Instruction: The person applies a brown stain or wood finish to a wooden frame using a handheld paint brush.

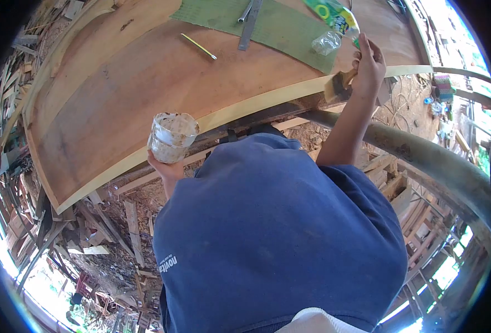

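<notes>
My left hand (168, 171) is closed around the lower part of a cut-down plastic cup (171, 139), whose translucent wall is stained and smeared brown inside. The cup is upright by the near edge of the wooden panel (134, 77). At the right, my right hand (369, 65) has its fingers curled round a paintbrush (337, 86), bristles pointing left over the pale edge strip. The fingertips of that same hand are right at the lower end of a green printed plastic packet (334, 15). A crumpled clear plastic bag (326, 43) lies beside the packet.
A green sheet (289, 33) lies on the panel with a metal ruler (250, 25) across it. A yellow pencil (199, 46) lies to its left. A thick pole (428, 150) runs along my right side. Wood scraps (134, 233) cover the ground.
</notes>
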`<state>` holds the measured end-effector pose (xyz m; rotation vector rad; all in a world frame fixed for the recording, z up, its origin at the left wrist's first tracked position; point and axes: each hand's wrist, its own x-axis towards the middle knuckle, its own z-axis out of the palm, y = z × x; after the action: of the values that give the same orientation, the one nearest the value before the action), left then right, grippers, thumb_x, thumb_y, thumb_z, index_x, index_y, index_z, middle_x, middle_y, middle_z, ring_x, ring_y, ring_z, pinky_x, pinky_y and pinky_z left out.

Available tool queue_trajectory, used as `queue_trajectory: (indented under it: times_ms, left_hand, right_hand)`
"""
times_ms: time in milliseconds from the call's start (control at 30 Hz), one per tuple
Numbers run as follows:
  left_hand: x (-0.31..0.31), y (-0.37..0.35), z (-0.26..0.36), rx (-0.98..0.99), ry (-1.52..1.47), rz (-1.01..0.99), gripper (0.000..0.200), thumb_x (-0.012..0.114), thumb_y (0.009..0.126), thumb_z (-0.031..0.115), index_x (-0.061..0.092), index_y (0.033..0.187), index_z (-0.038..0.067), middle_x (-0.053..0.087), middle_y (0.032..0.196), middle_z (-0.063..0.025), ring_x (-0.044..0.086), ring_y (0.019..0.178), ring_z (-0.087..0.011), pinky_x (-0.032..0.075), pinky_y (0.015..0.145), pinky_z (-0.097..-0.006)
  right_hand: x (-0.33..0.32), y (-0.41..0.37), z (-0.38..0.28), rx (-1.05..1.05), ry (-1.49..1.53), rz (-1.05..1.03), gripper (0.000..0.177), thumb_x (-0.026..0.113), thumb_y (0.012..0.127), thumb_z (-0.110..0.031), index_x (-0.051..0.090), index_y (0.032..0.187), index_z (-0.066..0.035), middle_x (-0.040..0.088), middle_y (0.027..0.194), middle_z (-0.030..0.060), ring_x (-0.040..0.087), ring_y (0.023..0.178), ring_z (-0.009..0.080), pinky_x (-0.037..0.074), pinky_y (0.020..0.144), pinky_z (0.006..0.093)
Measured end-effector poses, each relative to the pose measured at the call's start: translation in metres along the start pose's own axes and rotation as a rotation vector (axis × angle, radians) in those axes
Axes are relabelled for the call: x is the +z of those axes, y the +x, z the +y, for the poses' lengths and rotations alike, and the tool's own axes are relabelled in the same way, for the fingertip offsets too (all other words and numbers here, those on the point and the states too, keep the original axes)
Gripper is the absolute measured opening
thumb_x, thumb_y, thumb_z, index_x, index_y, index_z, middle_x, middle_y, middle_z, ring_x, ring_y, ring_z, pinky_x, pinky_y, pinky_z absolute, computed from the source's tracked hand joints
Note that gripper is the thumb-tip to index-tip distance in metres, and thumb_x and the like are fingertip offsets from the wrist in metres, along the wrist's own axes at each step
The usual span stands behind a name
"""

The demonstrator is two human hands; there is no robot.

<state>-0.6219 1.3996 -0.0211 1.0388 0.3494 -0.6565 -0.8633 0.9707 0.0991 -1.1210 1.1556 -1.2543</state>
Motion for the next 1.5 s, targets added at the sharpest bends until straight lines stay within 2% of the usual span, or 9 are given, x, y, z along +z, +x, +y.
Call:
queue_trajectory:
  times_ms: [67,533,867,933,967,1133,1200,1333,1500]
  left_hand:
    - [-0.002,0.0,-0.001,-0.023,-0.006,0.039,0.066,0.04,0.09,0.061,0.041,0.142,0.021,0.039,0.148,-0.0034,0.035,0.137,-0.0298,0.031,0.109,-0.0536]
    - [-0.007,-0.001,-0.003,-0.013,0.02,-0.004,0.07,0.039,0.089,0.064,0.037,0.144,0.02,0.036,0.15,-0.0049,0.033,0.138,-0.0308,0.031,0.109,-0.0539]
    - [-0.016,0.004,-0.008,-0.006,-0.033,-0.018,0.07,0.041,0.088,0.065,0.038,0.143,0.022,0.037,0.149,-0.0047,0.034,0.137,-0.0308,0.032,0.108,-0.054]
    - [-0.012,0.002,-0.008,0.015,-0.01,-0.008,0.072,0.042,0.087,0.066,0.038,0.143,0.022,0.037,0.149,-0.0046,0.034,0.137,-0.0308,0.033,0.107,-0.055]
    - [-0.012,0.002,-0.009,0.019,-0.013,-0.005,0.072,0.042,0.087,0.066,0.038,0.143,0.022,0.037,0.149,-0.0046,0.034,0.137,-0.0308,0.033,0.107,-0.055]
    - [-0.017,0.003,-0.011,-0.018,-0.024,0.049,0.073,0.042,0.086,0.067,0.038,0.143,0.022,0.038,0.148,-0.005,0.034,0.137,-0.0311,0.034,0.106,-0.056]
    - [-0.013,0.001,-0.01,-0.01,-0.028,0.054,0.073,0.042,0.086,0.067,0.039,0.143,0.022,0.038,0.148,-0.0048,0.034,0.137,-0.0308,0.033,0.107,-0.0554]
    - [-0.013,-0.001,-0.015,-0.037,-0.104,0.108,0.074,0.043,0.085,0.067,0.039,0.143,0.022,0.038,0.148,-0.004,0.034,0.137,-0.0299,0.031,0.109,-0.0531]
    - [-0.034,0.005,-0.026,-0.007,-0.187,0.047,0.074,0.047,0.084,0.066,0.04,0.143,0.021,0.039,0.148,-0.0036,0.035,0.137,-0.0297,0.031,0.11,-0.0524]
  right_hand:
    - [-0.015,0.011,0.019,0.016,-0.196,0.218,0.034,0.08,0.08,-0.023,0.062,0.096,0.001,0.065,0.08,0.0074,0.051,0.059,0.0059,0.034,0.045,0.0172]
    - [-0.058,0.04,0.135,0.342,0.018,0.379,0.041,0.082,0.077,-0.024,0.048,0.091,-0.006,0.062,0.074,0.0083,0.05,0.05,0.0093,0.031,0.036,0.0208]
    - [-0.062,0.045,0.16,0.387,-0.241,0.196,0.029,0.076,0.082,-0.022,0.057,0.088,-0.001,0.064,0.074,0.0101,0.058,0.05,0.0129,0.039,0.039,0.023]
    - [-0.052,0.048,0.158,0.326,-0.649,0.125,0.032,0.073,0.084,-0.024,0.063,0.093,0.005,0.069,0.083,0.0175,0.066,0.06,0.0213,0.05,0.052,0.0316]
    - [-0.048,0.057,0.17,0.205,-0.91,0.084,0.033,0.065,0.087,-0.026,0.067,0.099,0.005,0.07,0.094,0.0208,0.069,0.08,0.031,0.053,0.074,0.0382]
    - [0.052,0.029,0.164,-0.167,-0.907,-0.359,0.028,0.058,0.086,-0.02,0.07,0.108,-0.006,0.07,0.105,0.0162,0.066,0.1,0.0317,0.05,0.087,0.0376]
    - [0.118,-0.018,0.131,-0.115,-1.064,-0.661,0.033,0.055,0.082,-0.011,0.066,0.112,-0.006,0.068,0.105,0.0202,0.065,0.1,0.0339,0.052,0.085,0.0419]
    - [0.21,-0.086,0.156,-0.271,-1.399,-1.183,0.06,0.049,0.09,-0.011,0.037,0.146,-0.031,0.071,0.101,0.0103,0.069,0.092,0.0288,0.055,0.074,0.0414]
    - [0.261,-0.087,0.198,-0.448,-1.616,-1.318,0.07,0.049,0.092,-0.01,0.022,0.151,-0.037,0.071,0.1,0.0075,0.07,0.087,0.0233,0.055,0.069,0.0387]
